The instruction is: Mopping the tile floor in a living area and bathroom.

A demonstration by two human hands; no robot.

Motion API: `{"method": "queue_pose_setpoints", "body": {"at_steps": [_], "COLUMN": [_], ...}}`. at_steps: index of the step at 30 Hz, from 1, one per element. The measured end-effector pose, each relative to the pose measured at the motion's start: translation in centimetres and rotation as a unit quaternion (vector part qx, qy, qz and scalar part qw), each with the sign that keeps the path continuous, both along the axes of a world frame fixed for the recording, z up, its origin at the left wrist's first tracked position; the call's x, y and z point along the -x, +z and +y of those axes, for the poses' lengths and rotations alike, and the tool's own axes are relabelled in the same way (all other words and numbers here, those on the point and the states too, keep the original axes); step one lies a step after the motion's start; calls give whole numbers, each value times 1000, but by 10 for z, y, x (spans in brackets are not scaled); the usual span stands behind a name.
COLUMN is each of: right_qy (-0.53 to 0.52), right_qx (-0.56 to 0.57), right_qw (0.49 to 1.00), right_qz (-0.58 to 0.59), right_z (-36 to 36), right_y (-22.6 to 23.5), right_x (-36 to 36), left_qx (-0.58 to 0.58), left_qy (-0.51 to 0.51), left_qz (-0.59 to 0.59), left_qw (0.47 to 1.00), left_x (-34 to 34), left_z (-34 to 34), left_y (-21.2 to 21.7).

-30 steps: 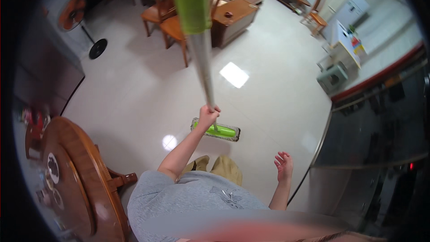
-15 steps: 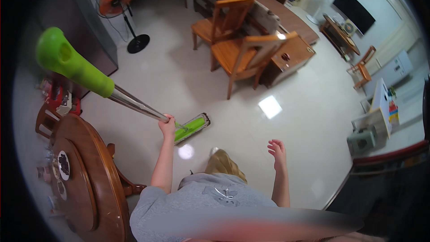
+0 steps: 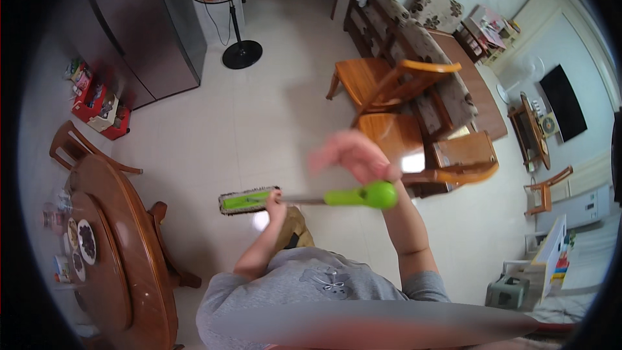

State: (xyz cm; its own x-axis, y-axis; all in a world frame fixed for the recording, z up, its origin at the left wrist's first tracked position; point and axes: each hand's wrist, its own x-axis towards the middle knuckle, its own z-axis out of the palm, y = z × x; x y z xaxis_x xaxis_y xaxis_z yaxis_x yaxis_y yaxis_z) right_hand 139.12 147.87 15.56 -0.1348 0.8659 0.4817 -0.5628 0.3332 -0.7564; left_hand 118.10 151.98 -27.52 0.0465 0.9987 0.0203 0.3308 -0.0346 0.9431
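My left hand (image 3: 276, 205) is closed around the metal pole of a flat mop (image 3: 363, 196), low down near its head. The mop head (image 3: 241, 201), a green plate with a grey fringed pad, lies on the floor just left of that hand. From there the pole slants up toward me and to the right, ending in a thick green grip. My right hand (image 3: 355, 155), blurred by motion, is raised just beyond the grip with its fingers curved and apart, holding nothing. Whether it touches the grip is not plain.
A round wooden table (image 3: 146, 246) with dishes stands at the left, a wooden chair (image 3: 78, 146) behind it. Farther off are a fridge (image 3: 146, 32), a floor fan (image 3: 241, 55) and a red box (image 3: 97, 107). Wooden chairs (image 3: 389, 133) and a sofa (image 3: 447, 94) stand to the right.
The mop's grip has swung from the far left over to the right. My right hand has risen and reached forward beside it. My view has turned left; my left hand keeps its hold.
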Motion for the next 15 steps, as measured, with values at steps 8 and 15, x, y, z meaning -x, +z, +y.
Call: {"method": "queue_pose_setpoints", "body": {"at_steps": [8,15], "right_qy": [-81,-61], "right_qx": [-215,-240], "right_qw": [973,963], "right_qz": [22,-103], "right_z": [161,307], "right_y": [17,44], "right_x": [-105,-185], "left_qx": [-3,-35], "left_qy": [-78,-213], "left_qz": [34,-86], "left_qw": [996,973], "left_x": [-114,-280], "left_z": [155,345], "left_y": [20,50]}}
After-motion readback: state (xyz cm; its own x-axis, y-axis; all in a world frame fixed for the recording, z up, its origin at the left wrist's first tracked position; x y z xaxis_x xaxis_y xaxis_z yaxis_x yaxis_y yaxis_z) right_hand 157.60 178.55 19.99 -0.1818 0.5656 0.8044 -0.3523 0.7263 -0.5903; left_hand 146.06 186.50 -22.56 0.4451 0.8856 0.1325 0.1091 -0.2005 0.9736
